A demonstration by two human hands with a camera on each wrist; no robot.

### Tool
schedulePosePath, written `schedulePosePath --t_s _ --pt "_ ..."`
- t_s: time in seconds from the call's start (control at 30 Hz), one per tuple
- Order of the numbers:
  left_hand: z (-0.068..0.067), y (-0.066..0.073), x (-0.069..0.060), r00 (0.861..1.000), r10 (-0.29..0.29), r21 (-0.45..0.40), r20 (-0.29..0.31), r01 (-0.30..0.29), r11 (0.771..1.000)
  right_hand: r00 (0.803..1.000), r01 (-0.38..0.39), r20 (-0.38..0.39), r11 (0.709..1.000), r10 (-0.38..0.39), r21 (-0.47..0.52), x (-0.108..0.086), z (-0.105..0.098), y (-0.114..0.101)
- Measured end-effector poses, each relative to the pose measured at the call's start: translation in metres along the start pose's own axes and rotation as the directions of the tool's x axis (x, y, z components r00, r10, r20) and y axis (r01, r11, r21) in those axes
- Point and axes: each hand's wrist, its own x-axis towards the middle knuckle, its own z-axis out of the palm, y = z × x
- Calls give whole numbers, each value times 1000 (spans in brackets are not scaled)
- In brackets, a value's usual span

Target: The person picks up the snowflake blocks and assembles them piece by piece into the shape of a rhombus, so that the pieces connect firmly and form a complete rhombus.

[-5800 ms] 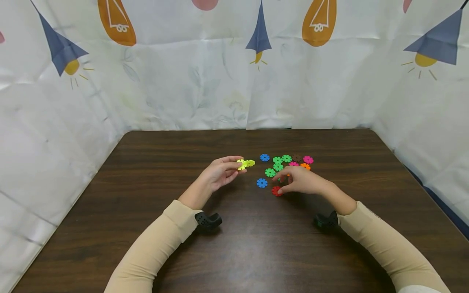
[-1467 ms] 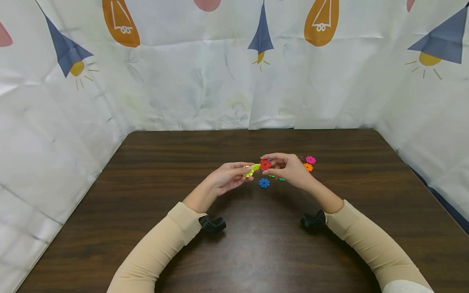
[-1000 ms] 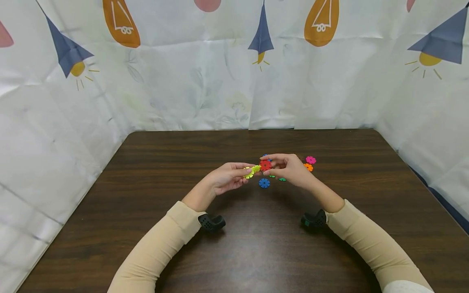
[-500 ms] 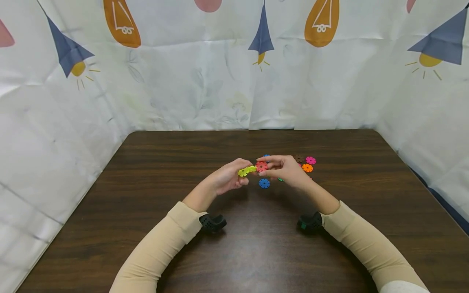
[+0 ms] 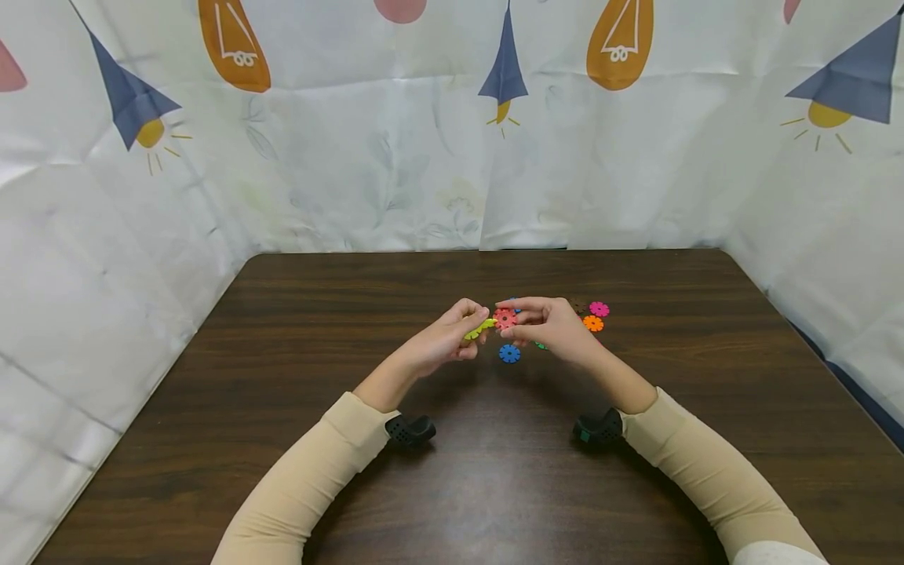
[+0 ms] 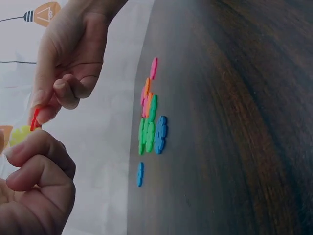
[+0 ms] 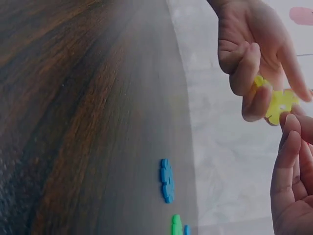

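Note:
My left hand (image 5: 445, 339) grips joined yellow notched discs (image 5: 478, 329), flower-shaped plastic pieces, raised above the table. Between the thumb and fingers of my right hand (image 5: 561, 331) is a red notched disc (image 5: 504, 318), held face-on to the head camera. Its left edge meets the yellow pieces; how deep the notches sit together is hard to tell. In the left wrist view the red disc (image 6: 35, 120) appears edge-on beside the yellow one (image 6: 20, 134). The right wrist view shows the yellow discs (image 7: 281, 104) between both hands, partly covered by fingers.
A blue disc (image 5: 509, 354) lies just in front of the hands. Pink (image 5: 599, 308), orange (image 5: 593, 323) and brown (image 5: 578, 306) discs lie right of the right hand, which partly hides several green discs (image 6: 148, 133). A printed curtain (image 5: 395, 173) surrounds the dark wooden table (image 5: 452, 486).
The right hand has lifted the red disc from the table and brought it left to the yellow discs. Lately the left hand has turned, tilting the yellow pieces, while the red disc shifted slightly left.

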Motion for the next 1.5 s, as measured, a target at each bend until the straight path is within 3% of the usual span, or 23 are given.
schedulePosePath --t_s 0.33,0.53,0.7,0.83,0.93,1.1,1.3,1.5 --pt "0 2 -2 992 92 80 89 -99 992 998 50 24 998 -51 29 -5 -2 -7" --pt "0 5 -3 991 86 102 103 -96 990 997 64 31 996 -66 64 -6 0 -7" --pt "1 3 -2 993 62 89 96 -71 994 996 71 44 997 -73 29 -6 -1 -3" --pt "-1 -2 -1 998 38 77 49 -41 996 992 109 65 993 -105 -50 -4 -3 -1" --pt "-1 -5 1 1000 1 55 -26 1 998 989 129 93 986 -119 -105 -3 -5 -1" --pt "-1 -8 2 987 -43 -6 -153 42 999 989 116 106 983 -101 -140 -2 -13 4" --pt "-3 -8 5 974 -68 -47 -216 59 997 996 78 67 978 -66 -196 0 -24 10" --pt "-5 -10 5 961 -90 -83 -260 71 994 994 20 111 936 21 -352 0 -41 15"
